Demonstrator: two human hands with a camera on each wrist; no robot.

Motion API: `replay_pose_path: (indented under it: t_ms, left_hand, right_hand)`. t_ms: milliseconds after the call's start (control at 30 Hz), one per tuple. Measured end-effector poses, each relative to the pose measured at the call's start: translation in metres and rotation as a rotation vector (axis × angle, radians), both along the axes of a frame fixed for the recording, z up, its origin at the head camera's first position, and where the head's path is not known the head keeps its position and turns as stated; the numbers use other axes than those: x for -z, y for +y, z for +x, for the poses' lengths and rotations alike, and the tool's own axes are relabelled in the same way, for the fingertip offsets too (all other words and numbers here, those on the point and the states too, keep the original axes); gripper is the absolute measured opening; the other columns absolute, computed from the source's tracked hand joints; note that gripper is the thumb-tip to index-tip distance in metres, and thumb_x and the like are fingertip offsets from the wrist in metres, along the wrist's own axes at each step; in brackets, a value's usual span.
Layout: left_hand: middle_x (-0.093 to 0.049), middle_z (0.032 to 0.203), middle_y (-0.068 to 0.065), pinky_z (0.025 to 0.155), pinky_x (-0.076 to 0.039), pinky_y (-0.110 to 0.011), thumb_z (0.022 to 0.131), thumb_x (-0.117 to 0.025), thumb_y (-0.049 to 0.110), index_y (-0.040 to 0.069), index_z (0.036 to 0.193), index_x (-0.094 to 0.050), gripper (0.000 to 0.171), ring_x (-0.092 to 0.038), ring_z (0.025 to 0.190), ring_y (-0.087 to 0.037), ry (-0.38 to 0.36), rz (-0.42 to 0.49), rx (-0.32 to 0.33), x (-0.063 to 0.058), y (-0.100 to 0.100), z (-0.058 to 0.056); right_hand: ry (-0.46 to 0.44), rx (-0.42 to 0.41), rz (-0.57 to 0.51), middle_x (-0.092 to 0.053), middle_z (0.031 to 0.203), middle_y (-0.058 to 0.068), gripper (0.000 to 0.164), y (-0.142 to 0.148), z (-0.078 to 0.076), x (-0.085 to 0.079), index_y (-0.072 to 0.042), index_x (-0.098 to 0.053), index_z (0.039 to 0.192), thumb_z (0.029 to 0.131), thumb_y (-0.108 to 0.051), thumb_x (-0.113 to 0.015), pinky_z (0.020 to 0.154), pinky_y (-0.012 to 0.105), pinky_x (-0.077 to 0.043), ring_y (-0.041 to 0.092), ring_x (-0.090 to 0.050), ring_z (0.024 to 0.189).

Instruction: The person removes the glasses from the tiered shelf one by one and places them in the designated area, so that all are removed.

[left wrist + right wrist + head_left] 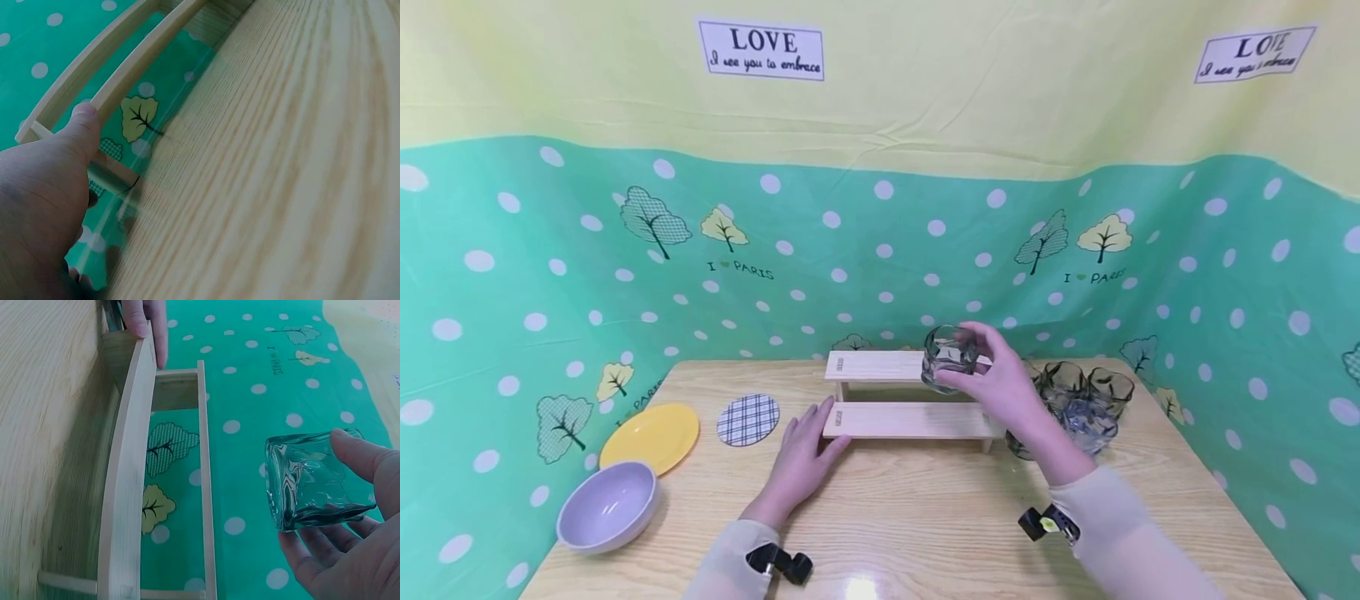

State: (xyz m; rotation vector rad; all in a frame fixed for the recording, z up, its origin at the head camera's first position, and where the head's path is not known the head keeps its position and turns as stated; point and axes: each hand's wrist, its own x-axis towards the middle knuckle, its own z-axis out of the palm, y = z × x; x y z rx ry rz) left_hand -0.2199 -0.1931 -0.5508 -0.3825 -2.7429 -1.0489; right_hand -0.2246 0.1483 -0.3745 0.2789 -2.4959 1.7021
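A clear, grey-tinted drinking glass [943,354] is in the grip of my right hand [1009,396], thumb on one side and fingers on the other. It hovers above the upper step of a two-step wooden rack [902,421]; the right wrist view shows the glass [303,481] apart from the boards. At the rack's left end, my left hand [805,454] holds the lower step, its thumb on the front edge and fingers along the end. In the left wrist view, most fingers of the left hand [47,194] are hidden.
More tinted glasses [1088,423] crowd together right of the rack, partly behind my right forearm. At left on the wooden table [887,525] are a checked round coaster [748,419], a yellow plate [658,437] and a lilac bowl [610,507]. A polka-dot curtain [820,292] surrounds the table.
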Motion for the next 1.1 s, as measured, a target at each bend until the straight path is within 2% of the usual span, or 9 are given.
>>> replay_pose_path:
  t_ms: [533,1100]
  left_hand:
    - [-0.04,0.174,-0.019,0.135,-0.008,-0.062,0.11,-0.067,0.05,0.012,0.175,-0.032,0.083,-0.029,0.164,-0.044,-0.01,-0.003,-0.004,-0.002,0.001,0.002]
    - [-0.041,0.173,-0.02,0.135,-0.009,-0.063,0.11,-0.069,0.046,0.01,0.174,-0.033,0.082,-0.03,0.163,-0.045,-0.003,-0.009,-0.005,-0.005,0.002,0.004]
  right_hand:
    - [-0.002,0.043,0.075,-0.058,0.155,0.004,0.096,0.029,0.012,0.002,-0.016,-0.046,0.165,0.086,-0.038,-0.098,0.127,0.054,-0.04,0.032,-0.052,0.145]
    - [0.006,0.055,0.064,-0.057,0.154,0.01,0.099,0.051,0.023,0.0,-0.014,-0.042,0.168,0.088,-0.038,-0.097,0.128,0.059,-0.037,0.033,-0.05,0.148]
